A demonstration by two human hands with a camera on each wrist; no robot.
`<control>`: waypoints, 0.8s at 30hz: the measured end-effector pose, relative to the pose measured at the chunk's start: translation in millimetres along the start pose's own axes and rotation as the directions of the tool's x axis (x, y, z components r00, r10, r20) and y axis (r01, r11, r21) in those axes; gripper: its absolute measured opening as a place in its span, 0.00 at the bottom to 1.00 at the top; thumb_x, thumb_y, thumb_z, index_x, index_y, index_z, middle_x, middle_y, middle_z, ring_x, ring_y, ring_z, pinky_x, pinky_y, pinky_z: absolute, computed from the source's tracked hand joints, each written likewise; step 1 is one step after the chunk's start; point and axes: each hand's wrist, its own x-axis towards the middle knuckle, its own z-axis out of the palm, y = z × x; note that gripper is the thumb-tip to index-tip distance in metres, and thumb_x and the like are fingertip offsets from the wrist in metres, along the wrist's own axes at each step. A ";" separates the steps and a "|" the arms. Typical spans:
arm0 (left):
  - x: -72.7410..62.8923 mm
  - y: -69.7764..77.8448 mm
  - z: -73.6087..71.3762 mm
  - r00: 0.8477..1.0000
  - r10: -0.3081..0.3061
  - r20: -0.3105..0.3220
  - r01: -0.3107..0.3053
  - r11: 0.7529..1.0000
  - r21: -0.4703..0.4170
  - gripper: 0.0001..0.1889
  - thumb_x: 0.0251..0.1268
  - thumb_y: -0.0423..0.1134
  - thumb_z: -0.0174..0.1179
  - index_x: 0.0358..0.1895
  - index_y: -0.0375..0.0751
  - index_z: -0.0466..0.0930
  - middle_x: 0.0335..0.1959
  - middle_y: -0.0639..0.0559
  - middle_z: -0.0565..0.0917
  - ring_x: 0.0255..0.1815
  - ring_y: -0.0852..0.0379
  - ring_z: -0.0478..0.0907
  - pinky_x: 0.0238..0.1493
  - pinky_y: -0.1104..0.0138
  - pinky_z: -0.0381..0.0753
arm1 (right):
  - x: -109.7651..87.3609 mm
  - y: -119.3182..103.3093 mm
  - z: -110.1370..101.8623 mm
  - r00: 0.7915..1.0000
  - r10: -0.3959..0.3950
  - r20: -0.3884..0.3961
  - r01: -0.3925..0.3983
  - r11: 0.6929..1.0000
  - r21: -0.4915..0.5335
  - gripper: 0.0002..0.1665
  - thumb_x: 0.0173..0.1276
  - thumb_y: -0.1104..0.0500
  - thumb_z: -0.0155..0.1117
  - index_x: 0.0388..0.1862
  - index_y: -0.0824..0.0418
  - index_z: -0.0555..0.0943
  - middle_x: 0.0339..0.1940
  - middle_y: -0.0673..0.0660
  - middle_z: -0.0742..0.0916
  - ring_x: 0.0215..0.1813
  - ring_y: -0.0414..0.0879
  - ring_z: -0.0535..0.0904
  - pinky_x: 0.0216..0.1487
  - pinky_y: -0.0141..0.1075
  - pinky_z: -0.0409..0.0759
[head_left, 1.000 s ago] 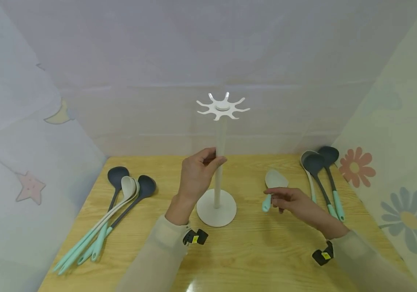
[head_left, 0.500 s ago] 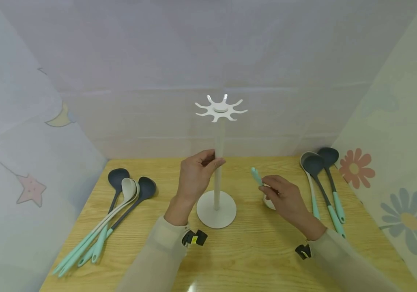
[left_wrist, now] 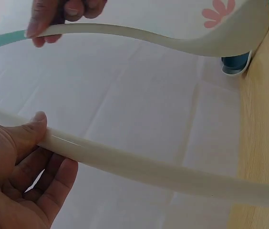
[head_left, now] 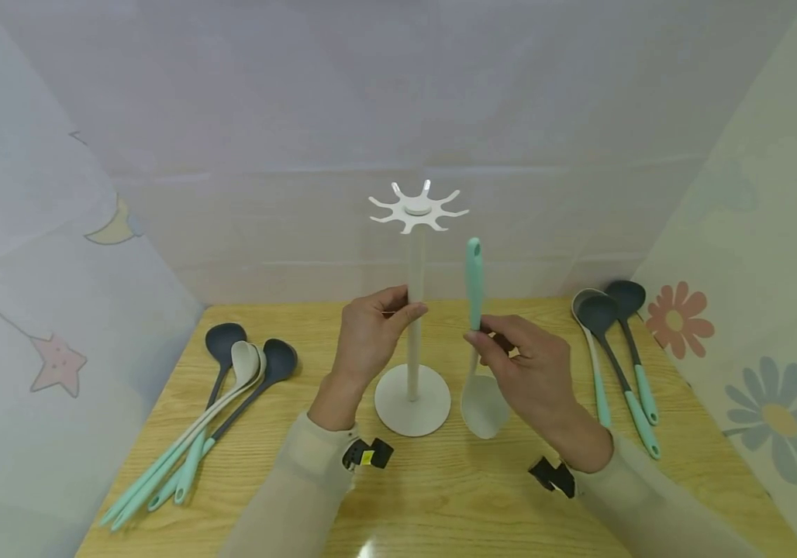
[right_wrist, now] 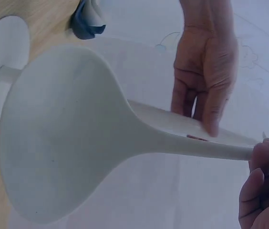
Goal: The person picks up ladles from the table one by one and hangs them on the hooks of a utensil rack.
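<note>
My left hand [head_left: 369, 333] grips the white pole of a utensil stand [head_left: 412, 372] partway up its height. The stand has a round base and a hooked crown. To its right, my right hand [head_left: 534, 368] pinches a white spatula [head_left: 485, 407] near the lower end of its mint-green handle. The spatula stands roughly upright, handle up and broad head down. In the left wrist view, the fingers of the right hand [left_wrist: 65, 14] hold the spatula [left_wrist: 120, 31] apart from the pole [left_wrist: 125, 157]. The right wrist view has the spatula head [right_wrist: 63, 133] close up.
Several dark and white utensils with mint handles [head_left: 192, 434] lie crossed on the table's left side. At the right edge lie two dark ladles [head_left: 599, 314] and a white utensil [head_left: 590, 341]. A pale cloth wall [head_left: 287, 194] rises behind the wooden table [head_left: 433, 504].
My right hand has lifted the spatula, turned its handle upward and brought it left, closer to the stand. The left hand has stayed on the pole.
</note>
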 end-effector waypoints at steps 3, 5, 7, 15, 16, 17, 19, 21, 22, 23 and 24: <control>0.6 -0.8 0.0 1.000 -0.006 -0.001 0.006 1.000 -0.001 0.16 0.69 0.44 0.73 0.56 0.43 0.91 0.45 0.48 0.93 0.49 0.52 0.91 0.52 0.53 0.90 | 10.6 -13.0 1.6 1.000 0.001 -0.009 -0.001 1.000 -0.012 0.09 0.72 0.57 0.74 0.39 0.62 0.90 0.30 0.53 0.90 0.28 0.38 0.84 0.33 0.21 0.80; 0.7 -1.1 0.0 1.000 -0.010 -0.001 0.010 1.000 -0.002 0.16 0.69 0.44 0.73 0.56 0.44 0.91 0.45 0.49 0.93 0.49 0.52 0.91 0.52 0.53 0.90 | 15.6 -19.3 3.6 1.000 0.007 -0.016 -0.007 1.000 -0.001 0.04 0.68 0.64 0.77 0.38 0.63 0.90 0.29 0.53 0.90 0.28 0.39 0.84 0.33 0.21 0.80; 0.9 -1.5 0.2 1.000 -0.013 0.002 0.013 1.000 -0.005 0.16 0.69 0.44 0.72 0.56 0.44 0.91 0.45 0.49 0.93 0.49 0.52 0.91 0.53 0.53 0.89 | 19.0 -23.7 6.1 0.999 0.017 -0.027 -0.016 1.000 0.021 0.07 0.62 0.71 0.79 0.38 0.63 0.90 0.29 0.53 0.90 0.27 0.40 0.84 0.33 0.21 0.80; 1.2 -2.6 0.2 1.000 -0.014 0.011 0.014 1.000 -0.002 0.18 0.70 0.47 0.72 0.57 0.45 0.91 0.46 0.50 0.93 0.51 0.53 0.90 0.54 0.53 0.89 | 20.2 -26.8 14.8 0.998 0.045 -0.046 -0.043 0.998 0.036 0.14 0.55 0.76 0.80 0.38 0.63 0.90 0.27 0.52 0.89 0.25 0.37 0.81 0.29 0.23 0.78; 1.2 -2.7 0.1 1.000 -0.015 0.012 0.015 1.000 -0.002 0.18 0.69 0.48 0.72 0.57 0.45 0.91 0.47 0.50 0.93 0.51 0.53 0.90 0.54 0.53 0.89 | 20.1 -26.6 15.4 0.998 0.047 -0.048 -0.045 0.998 0.034 0.14 0.54 0.76 0.80 0.38 0.63 0.90 0.27 0.52 0.89 0.25 0.36 0.81 0.29 0.23 0.77; 1.1 -2.7 0.0 1.000 -0.015 0.012 0.016 1.000 -0.003 0.18 0.69 0.48 0.72 0.57 0.46 0.91 0.47 0.50 0.93 0.51 0.53 0.90 0.54 0.53 0.89 | 20.0 -26.3 15.9 0.998 0.049 -0.049 -0.047 0.998 0.033 0.14 0.54 0.76 0.80 0.38 0.63 0.90 0.27 0.52 0.89 0.25 0.36 0.80 0.28 0.23 0.77; 1.1 -3.3 -0.3 1.000 -0.016 0.013 0.016 1.000 -0.005 0.18 0.69 0.48 0.72 0.57 0.46 0.91 0.47 0.50 0.93 0.51 0.53 0.90 0.54 0.54 0.89 | 19.9 -25.6 17.0 0.997 0.054 -0.049 -0.053 0.998 0.027 0.14 0.55 0.75 0.80 0.38 0.63 0.90 0.26 0.52 0.89 0.25 0.36 0.80 0.27 0.23 0.76; 1.1 -3.8 -0.5 1.000 -0.015 0.011 0.015 1.000 -0.006 0.18 0.69 0.48 0.72 0.57 0.46 0.91 0.46 0.50 0.93 0.51 0.53 0.90 0.54 0.54 0.89 | 20.1 -24.9 18.2 0.997 0.056 -0.048 -0.056 0.998 0.014 0.12 0.56 0.75 0.80 0.38 0.64 0.91 0.27 0.52 0.89 0.25 0.37 0.81 0.27 0.23 0.76; 1.2 -4.1 -0.6 1.000 -0.015 0.010 0.015 1.000 -0.006 0.18 0.69 0.48 0.72 0.57 0.45 0.91 0.46 0.50 0.93 0.51 0.53 0.90 0.54 0.54 0.89 | 20.3 -24.7 18.9 0.997 0.060 -0.047 -0.060 0.998 0.008 0.12 0.56 0.74 0.80 0.38 0.64 0.91 0.27 0.52 0.89 0.25 0.37 0.81 0.27 0.23 0.76; 1.2 -4.3 -0.6 1.000 -0.014 0.010 0.014 1.000 -0.004 0.17 0.69 0.48 0.72 0.57 0.45 0.91 0.46 0.50 0.93 0.51 0.53 0.90 0.54 0.54 0.89 | 20.3 -24.3 19.6 0.997 0.063 -0.047 -0.063 0.998 0.001 0.11 0.57 0.73 0.80 0.37 0.64 0.91 0.27 0.52 0.90 0.25 0.38 0.81 0.28 0.23 0.77; 1.3 -4.5 -0.5 1.000 -0.013 0.009 0.013 1.000 -0.002 0.17 0.70 0.48 0.72 0.57 0.45 0.91 0.46 0.50 0.93 0.51 0.53 0.90 0.54 0.54 0.89 | 20.4 -23.9 20.2 0.997 0.066 -0.046 -0.066 0.998 -0.005 0.10 0.58 0.73 0.80 0.37 0.64 0.91 0.27 0.52 0.90 0.25 0.38 0.81 0.28 0.23 0.77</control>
